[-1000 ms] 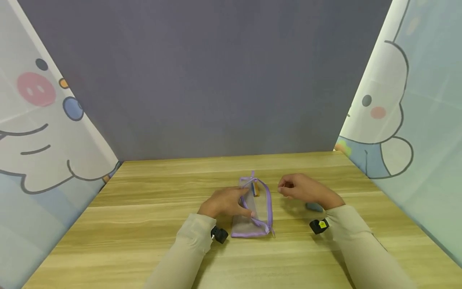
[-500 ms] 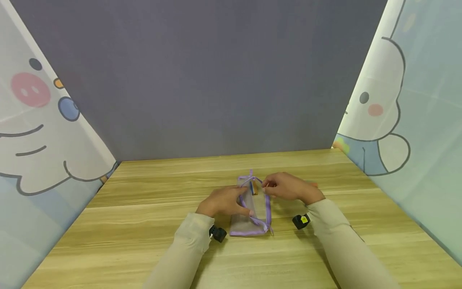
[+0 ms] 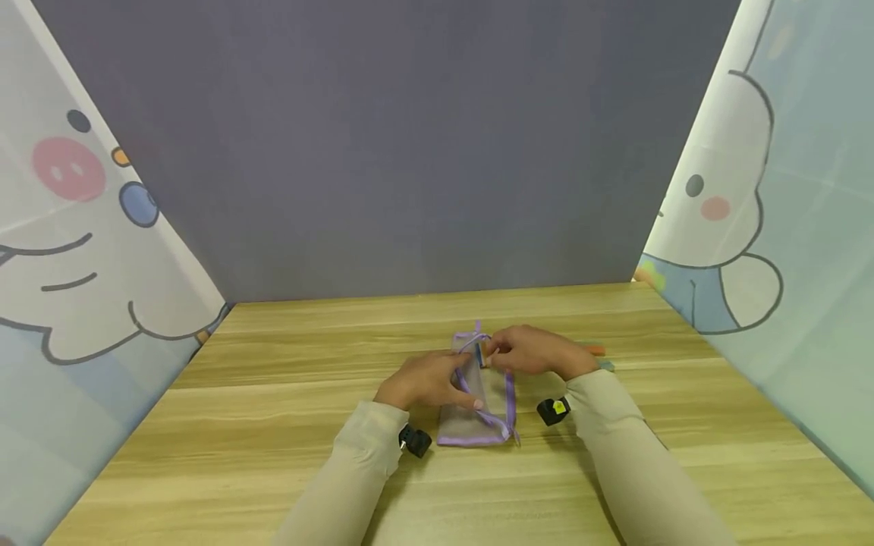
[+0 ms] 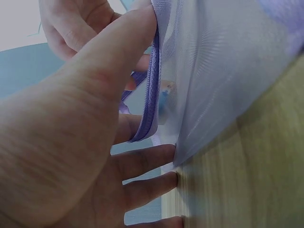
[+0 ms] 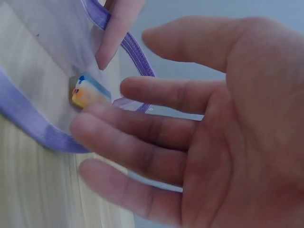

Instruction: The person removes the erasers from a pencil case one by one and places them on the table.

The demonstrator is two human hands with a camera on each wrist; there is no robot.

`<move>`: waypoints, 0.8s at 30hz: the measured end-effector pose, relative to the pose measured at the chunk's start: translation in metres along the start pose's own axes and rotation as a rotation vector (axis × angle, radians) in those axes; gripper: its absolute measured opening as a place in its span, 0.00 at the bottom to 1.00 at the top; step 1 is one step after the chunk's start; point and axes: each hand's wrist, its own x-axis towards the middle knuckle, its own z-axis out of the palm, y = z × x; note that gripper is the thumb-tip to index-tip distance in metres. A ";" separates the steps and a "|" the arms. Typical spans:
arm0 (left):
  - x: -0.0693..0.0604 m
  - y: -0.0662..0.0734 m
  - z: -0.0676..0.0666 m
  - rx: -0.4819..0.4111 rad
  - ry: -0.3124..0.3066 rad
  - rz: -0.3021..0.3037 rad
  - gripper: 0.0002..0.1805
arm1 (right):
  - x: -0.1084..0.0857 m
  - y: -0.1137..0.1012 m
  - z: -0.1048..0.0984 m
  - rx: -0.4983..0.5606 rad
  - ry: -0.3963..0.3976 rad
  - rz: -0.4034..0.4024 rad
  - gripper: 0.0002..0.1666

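A see-through mesh zip pouch [image 3: 457,426] with purple edging lies on the table, its zipper parted. My left hand [image 3: 426,379] is at the pouch's opening. Its thumb and index finger touch the zipper edge [image 4: 153,90] and are spread apart; the other fingers reach straight toward the table in the left wrist view. Over the opening's far right part is my right hand [image 3: 536,351], fingers loosely extended, nothing seen held between them. Inside the pouch, near the right fingertips, lies a small block [image 5: 90,92] coloured blue, white and orange.
Just beyond the right wrist, an orange piece [image 3: 595,350] and a grey-green piece [image 3: 605,365] lie partly hidden on the wooden table [image 3: 273,425]. A dark grey panel [image 3: 423,152] stands at the back, with cartoon-printed curtains on both sides.
My right hand has moved left from beside the pouch to over its opening. The orange piece behind the right wrist has come into view. My left hand stays at the zipper edge.
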 end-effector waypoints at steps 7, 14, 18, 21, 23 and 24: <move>-0.002 0.002 -0.003 0.011 -0.005 -0.014 0.53 | 0.008 -0.001 -0.001 0.036 -0.048 0.069 0.21; 0.002 0.002 -0.002 0.024 -0.005 -0.016 0.53 | 0.011 0.001 -0.001 0.032 -0.017 0.098 0.21; 0.002 0.001 -0.003 0.018 -0.005 -0.012 0.55 | 0.011 0.004 0.000 -0.030 0.015 0.059 0.21; 0.001 0.000 -0.003 0.003 -0.012 -0.004 0.56 | 0.012 0.006 0.002 -0.069 0.036 0.062 0.23; 0.000 -0.001 -0.003 -0.016 -0.018 -0.002 0.57 | 0.012 0.007 0.003 -0.071 0.030 0.065 0.25; -0.001 -0.002 -0.004 -0.025 -0.016 0.000 0.57 | 0.013 0.008 0.004 -0.071 0.025 0.067 0.26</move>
